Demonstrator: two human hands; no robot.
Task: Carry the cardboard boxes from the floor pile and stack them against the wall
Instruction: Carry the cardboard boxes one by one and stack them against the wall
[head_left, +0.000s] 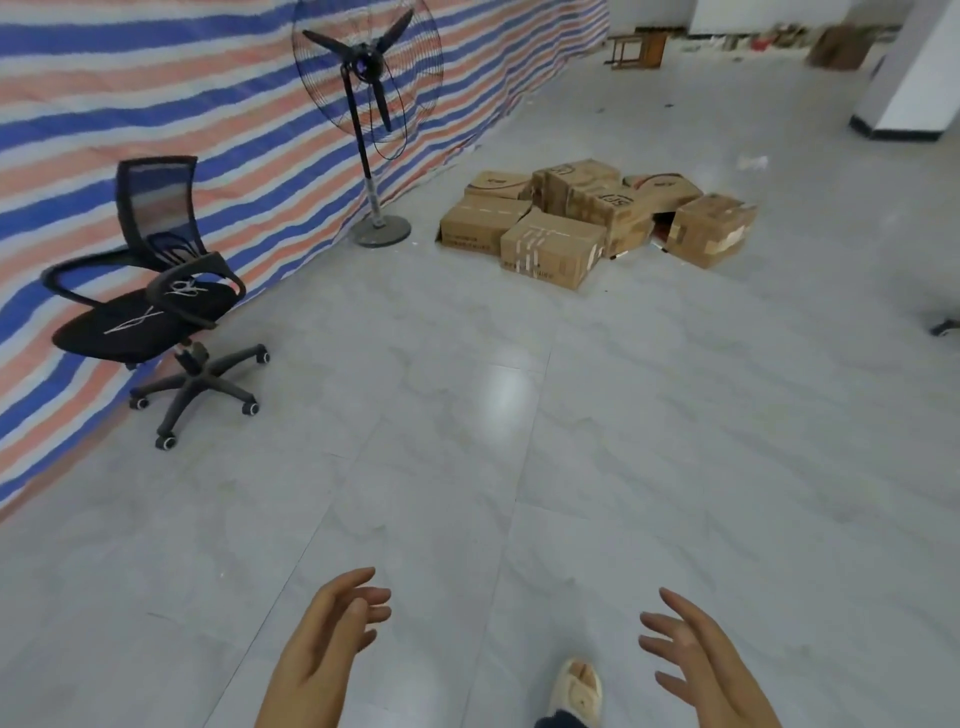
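A pile of several brown cardboard boxes lies on the grey tiled floor ahead, near the striped tarpaulin wall. The nearest box carries strips of tape on its top. One box sits apart at the pile's right end. My left hand and my right hand are held out low in front of me, far from the pile. Both have relaxed, spread fingers and hold nothing.
A black office chair stands at the left by the wall, and a tall pedestal fan stands between it and the boxes. A white pillar rises at the far right. My foot shows between my hands.
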